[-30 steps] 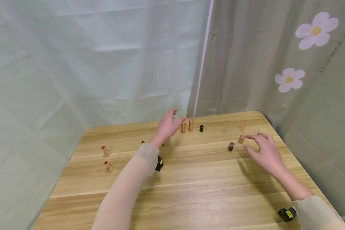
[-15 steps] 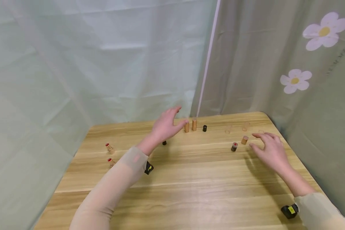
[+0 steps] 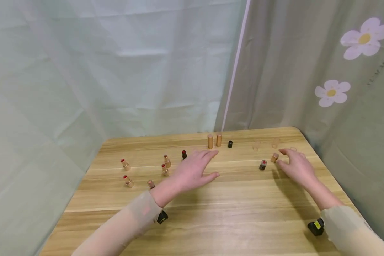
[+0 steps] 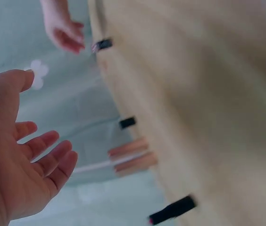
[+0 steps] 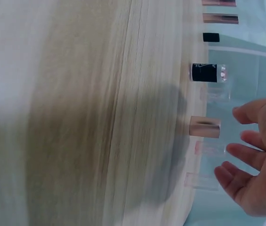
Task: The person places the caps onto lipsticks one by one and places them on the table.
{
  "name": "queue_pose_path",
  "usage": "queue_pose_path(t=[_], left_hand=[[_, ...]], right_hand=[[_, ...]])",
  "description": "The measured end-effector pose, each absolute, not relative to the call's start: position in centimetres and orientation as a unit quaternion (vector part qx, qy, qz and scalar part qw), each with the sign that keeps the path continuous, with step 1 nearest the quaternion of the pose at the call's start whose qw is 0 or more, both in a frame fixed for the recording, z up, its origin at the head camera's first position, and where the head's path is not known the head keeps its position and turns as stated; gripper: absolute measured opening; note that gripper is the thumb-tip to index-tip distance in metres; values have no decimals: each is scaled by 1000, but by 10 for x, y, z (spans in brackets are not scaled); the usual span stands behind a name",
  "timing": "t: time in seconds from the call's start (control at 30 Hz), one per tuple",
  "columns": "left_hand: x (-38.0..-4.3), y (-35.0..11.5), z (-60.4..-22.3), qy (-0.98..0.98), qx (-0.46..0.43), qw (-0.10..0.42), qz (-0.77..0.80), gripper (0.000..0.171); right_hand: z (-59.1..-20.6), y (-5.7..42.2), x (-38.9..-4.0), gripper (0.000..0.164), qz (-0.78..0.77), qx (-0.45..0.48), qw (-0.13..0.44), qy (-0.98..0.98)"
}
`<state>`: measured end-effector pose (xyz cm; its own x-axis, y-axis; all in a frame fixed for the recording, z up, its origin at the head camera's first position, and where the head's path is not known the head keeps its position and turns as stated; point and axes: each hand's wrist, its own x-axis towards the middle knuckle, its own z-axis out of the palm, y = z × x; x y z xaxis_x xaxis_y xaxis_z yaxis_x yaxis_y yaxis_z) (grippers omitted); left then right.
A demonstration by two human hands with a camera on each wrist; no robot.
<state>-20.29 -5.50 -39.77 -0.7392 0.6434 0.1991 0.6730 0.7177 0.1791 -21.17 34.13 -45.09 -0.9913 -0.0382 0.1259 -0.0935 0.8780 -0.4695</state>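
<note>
My left hand (image 3: pixel 192 172) hovers over the middle of the table with its fingers extended and thumb apart, holding nothing. Behind it stand two tall copper-coloured tubes (image 3: pixel 210 141) and a small black cap (image 3: pixel 230 144). A black lipstick (image 3: pixel 184 155) with a red tip stands just beyond its knuckles. My right hand (image 3: pixel 296 168) is close to a short copper-coloured cap (image 5: pixel 205 127), thumb and fingers spread apart. The right wrist view shows a gap between those fingertips and the cap. Left of it stands a black tube with a clear top (image 3: pixel 263 165), red showing at its end.
Uncapped gold lipsticks with red tips stand on the left, among them one lipstick (image 3: pixel 125 164) near the table's left side. Another small tube (image 3: pixel 151 184) sits beside my left wrist. Clear caps (image 3: pixel 256 145) stand at the back right. A curtain (image 3: pixel 166 71) hangs behind the table (image 3: pixel 230 213).
My left hand has drawn back from the copper-coloured tubes toward me, uncovering them and the lipsticks behind its arm. My right hand has stayed near the short cap. The head view has shifted slightly.
</note>
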Motion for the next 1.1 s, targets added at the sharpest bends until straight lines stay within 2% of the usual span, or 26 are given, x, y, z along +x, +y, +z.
queue_pose_path(t=[0.23, 0.4, 0.8, 1.1], left_hand=[[-174, -50, -440, -917, -384, 43, -99, 77], [-161, -51, -458, -919, -372, 22, -130, 76], [-151, -54, -470, -918, -357, 4, -170, 77], [-151, -46, -476, -918, -363, -8, -158, 74]], right_hand=[[-458, 340, -223, 56, 217, 26, 26, -976], [-462, 337, -227, 47, 205, 25, 28, -978], [-469, 335, -228, 17, 201, 32, 91, -975], [-477, 336, -225, 29, 217, 35, 101, -970]])
